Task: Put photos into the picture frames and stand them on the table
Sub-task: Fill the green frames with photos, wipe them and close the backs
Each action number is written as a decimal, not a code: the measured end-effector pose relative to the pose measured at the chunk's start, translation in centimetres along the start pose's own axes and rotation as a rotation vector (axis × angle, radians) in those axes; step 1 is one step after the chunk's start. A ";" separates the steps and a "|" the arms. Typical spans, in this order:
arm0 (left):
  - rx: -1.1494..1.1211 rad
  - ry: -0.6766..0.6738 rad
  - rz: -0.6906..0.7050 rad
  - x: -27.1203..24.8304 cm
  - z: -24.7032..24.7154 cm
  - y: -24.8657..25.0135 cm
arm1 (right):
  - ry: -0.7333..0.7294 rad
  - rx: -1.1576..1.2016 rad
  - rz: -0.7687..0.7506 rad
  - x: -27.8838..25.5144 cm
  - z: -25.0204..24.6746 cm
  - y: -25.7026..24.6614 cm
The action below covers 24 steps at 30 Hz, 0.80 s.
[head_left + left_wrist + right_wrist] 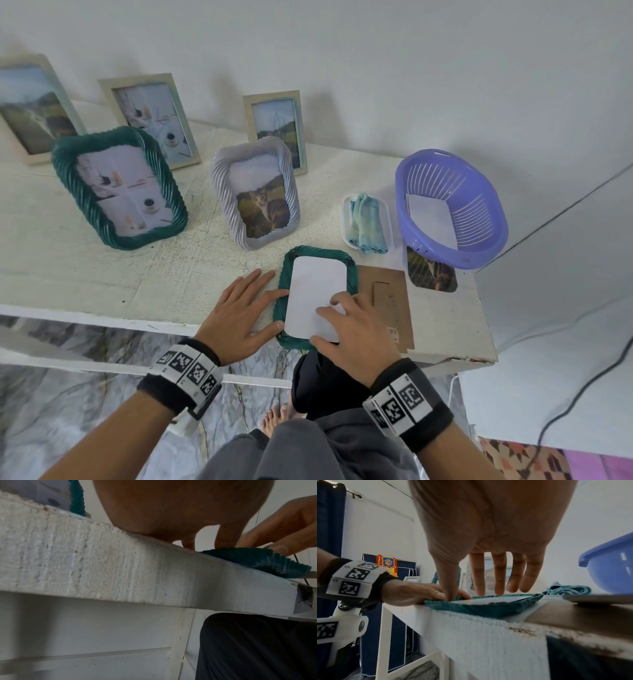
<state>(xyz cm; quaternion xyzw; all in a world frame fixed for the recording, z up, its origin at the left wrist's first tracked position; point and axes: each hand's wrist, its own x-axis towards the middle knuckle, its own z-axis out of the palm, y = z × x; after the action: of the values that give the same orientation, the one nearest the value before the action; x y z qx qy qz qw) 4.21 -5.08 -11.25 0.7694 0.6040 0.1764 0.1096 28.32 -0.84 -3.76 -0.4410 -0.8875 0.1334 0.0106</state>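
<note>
Teal frame (351, 265) apparently under both hands

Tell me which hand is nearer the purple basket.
Right. The right hand rests on the paper in the lying green frame, toward the purple basket; the left hand is beyond the frame's far side.

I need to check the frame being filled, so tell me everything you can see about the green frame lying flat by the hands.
The green frame lies face down at the table's near edge. Its border is teal, ribbed like twisted rope, and looks plastic. A white rounded sheet sits in its back opening. The left hand rests against its left rim; the right hand presses fingertips on the sheet. A brown backing board lies beside it.
</note>
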 end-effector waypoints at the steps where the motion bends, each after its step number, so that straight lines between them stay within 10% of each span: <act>1: 0.001 0.002 0.001 0.0 0.0 0.0 | -0.030 -0.008 -0.003 0.2 0.1 -0.2; 24: -0.048 0.000 -0.055 0.0 0.0 0.3 | 0.107 -0.031 -0.043 -0.7 1.0 -1.0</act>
<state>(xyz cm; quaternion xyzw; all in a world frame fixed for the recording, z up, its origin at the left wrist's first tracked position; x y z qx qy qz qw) 4.51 -5.11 -11.15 0.7497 0.6206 0.1877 0.1327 27.84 -2.14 -4.37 -0.4285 -0.8969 0.0954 0.0539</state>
